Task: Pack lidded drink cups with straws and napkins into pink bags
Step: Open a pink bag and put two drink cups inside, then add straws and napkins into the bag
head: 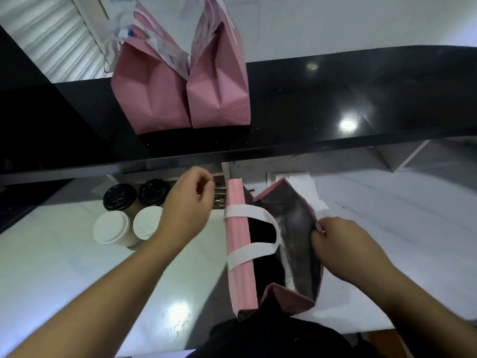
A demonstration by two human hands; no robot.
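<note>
Right hand (346, 244) pinches open bag's (296, 228) right rim. Left hand (188, 202), loosely curled, empty, hovers between bag and four cups (129, 215).

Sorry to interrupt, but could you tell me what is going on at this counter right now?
A person is packing takeaway drinks. Their right hand pinches the rim of an open pink bag on the white counter, holding its mouth apart. Their left hand hovers loosely curled, apparently empty, above four lidded cups, two with black lids and two with white, none packed yet. Two more pink bags stand on the black ledge behind.
</note>
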